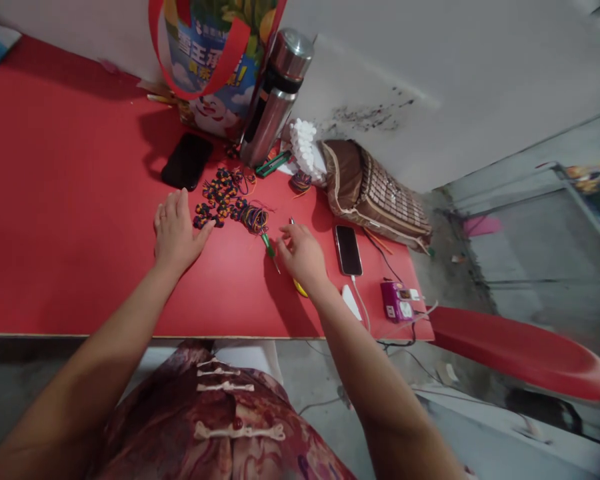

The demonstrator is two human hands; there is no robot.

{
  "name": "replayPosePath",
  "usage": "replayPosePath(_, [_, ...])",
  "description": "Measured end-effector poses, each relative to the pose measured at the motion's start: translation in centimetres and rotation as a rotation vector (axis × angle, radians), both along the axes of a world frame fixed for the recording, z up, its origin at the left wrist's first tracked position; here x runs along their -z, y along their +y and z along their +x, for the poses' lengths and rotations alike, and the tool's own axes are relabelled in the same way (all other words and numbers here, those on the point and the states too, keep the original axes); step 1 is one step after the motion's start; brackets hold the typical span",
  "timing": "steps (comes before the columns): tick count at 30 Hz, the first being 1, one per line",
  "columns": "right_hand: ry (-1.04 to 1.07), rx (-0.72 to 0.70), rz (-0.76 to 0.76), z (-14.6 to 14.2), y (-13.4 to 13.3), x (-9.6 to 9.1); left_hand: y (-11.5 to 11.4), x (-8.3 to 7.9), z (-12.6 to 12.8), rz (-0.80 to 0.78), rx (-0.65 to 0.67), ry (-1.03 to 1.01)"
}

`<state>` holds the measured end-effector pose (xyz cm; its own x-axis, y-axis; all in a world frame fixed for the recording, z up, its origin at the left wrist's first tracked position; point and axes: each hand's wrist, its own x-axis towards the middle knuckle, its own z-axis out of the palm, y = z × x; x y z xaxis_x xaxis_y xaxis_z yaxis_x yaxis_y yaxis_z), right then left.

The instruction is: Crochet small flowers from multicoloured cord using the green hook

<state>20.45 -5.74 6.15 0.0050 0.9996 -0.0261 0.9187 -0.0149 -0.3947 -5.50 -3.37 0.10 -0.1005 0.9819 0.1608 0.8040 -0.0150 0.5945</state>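
Observation:
My left hand (176, 230) lies open on the red table (80, 220), its thumb by a cluster of small knotted cord pieces (223, 193) in dark blue, orange and red. Beside the cluster is a coil of thin multicoloured cord (255, 218). A green-handled awl or hook (269, 245) lies against this coil, its metal tip towards me. My right hand (303, 250) is just right of the awl, fingers loosely bent and thumb apart. A small metal tip (292, 221) shows beyond its fingers, and a yellow curved edge (301, 288) under the wrist; the hand hides what they belong to.
Behind the cords stand a printed bag (213, 73), a steel flask (275, 100), a black phone (187, 161) and a green cutter (273, 164). On the right are a brown bundle (380, 190), a charging phone (349, 250), a purple box (396, 301) and trailing cables.

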Motion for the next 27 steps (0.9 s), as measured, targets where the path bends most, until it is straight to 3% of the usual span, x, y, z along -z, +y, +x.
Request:
replayPosePath(2, [-0.027, 0.031, -0.056, -1.0, 1.7, 1.2, 0.0, 0.1, 0.0, -0.001, 0.002, 0.001])
replayPosePath(5, [-0.041, 0.074, -0.137, -1.7, 2.0, 2.3, 0.1, 0.0, 0.0, -0.018, 0.009, 0.027])
replayPosePath(13, [0.014, 0.136, -0.246, 0.0, 0.5, 1.7, 0.3, 0.3, 0.0, 0.008, 0.007, 0.042])
replayPosePath(17, [0.026, 0.158, -0.220, 0.7, -0.8, 1.9, 0.1, 0.5, -0.7, 0.157, 0.006, -0.038])
replayPosePath(20, [0.035, 0.191, -0.155, 0.6, -1.9, 2.5, -0.5, 0.3, -0.7, 0.299, 0.110, -0.067])
replayPosePath(23, [0.040, 0.221, -0.089, 0.4, -2.6, 3.2, -1.1, -0.1, 1.1, 0.278, 0.297, -0.020])
replayPosePath(25, [0.043, 0.228, -0.067, 0.3, -2.7, 3.6, -1.3, -0.4, 3.3, 0.170, 0.399, 0.074])
replayPosePath(27, [0.054, 0.226, -0.062, 0.5, -2.5, 3.8, -1.2, -0.7, 5.8, 0.037, 0.397, 0.151])
